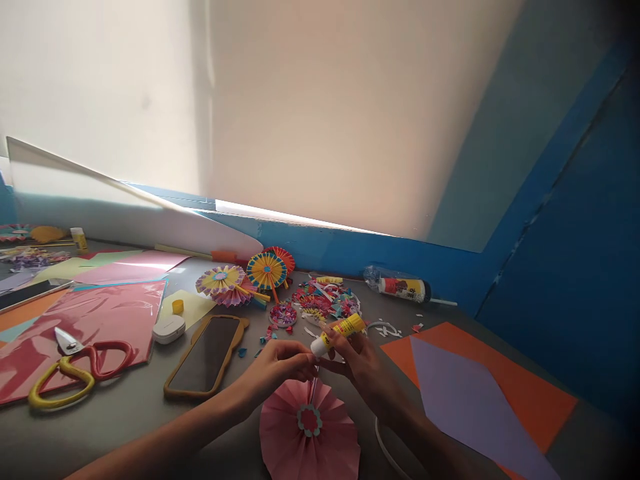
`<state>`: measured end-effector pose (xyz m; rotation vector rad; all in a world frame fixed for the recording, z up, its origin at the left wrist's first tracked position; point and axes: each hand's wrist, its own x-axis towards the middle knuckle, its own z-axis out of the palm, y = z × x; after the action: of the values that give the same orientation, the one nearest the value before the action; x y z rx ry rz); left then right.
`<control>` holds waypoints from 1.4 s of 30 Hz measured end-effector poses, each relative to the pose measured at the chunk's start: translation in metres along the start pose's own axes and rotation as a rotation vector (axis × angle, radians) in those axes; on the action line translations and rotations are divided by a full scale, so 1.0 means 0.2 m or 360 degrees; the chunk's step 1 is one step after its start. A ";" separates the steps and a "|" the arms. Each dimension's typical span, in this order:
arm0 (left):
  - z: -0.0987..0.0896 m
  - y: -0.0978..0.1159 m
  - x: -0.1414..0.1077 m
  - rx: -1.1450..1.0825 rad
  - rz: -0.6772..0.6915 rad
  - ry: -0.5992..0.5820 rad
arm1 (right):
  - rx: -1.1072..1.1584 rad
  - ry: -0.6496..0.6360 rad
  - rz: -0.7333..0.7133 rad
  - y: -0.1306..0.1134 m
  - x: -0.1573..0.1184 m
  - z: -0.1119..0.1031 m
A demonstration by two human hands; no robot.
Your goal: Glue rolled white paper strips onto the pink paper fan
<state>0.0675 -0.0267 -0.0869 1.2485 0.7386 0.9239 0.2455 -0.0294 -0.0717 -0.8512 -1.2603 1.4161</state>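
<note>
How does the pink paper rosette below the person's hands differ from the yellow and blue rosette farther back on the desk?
The pink paper rosette is nearly all pink with a pale ring at its centre, while the yellow and blue rosette is mainly yellow with a blue edge. The pink one lies alone, cut off by the picture's lower edge; the yellow and blue one sits in full view among other rosettes. Both are pleated paper circles.

Smooth plastic and paper, some glossy, some matt
A smooth white-and-yellow plastic glue stick [341, 334] above a matt pleated pink paper rosette [309, 430]; a glossy pink sheet [85, 343] beside steel-bladed scissors [66, 341] with smooth red-and-yellow plastic handles; matt orange paper [537, 393] on a smooth grey worktop [115, 440]
</note>
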 end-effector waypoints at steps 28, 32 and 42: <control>0.00 -0.02 0.00 -0.0088 0.0035 -0.0022 | 0.0006 0.0049 0.0007 -0.01 0.00 0.00; 0.01 -0.01 0.00 -0.0074 0.0063 -0.0028 | 0.0017 0.0032 0.0030 -0.01 0.00 0.00; 0.00 -0.03 0.00 -0.0086 0.0074 -0.0045 | 0.0033 0.0056 0.0019 -0.02 -0.01 0.00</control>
<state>0.0686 -0.0269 -0.0929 1.2330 0.6608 0.9562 0.2455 -0.0308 -0.0686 -0.8674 -1.2139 1.4158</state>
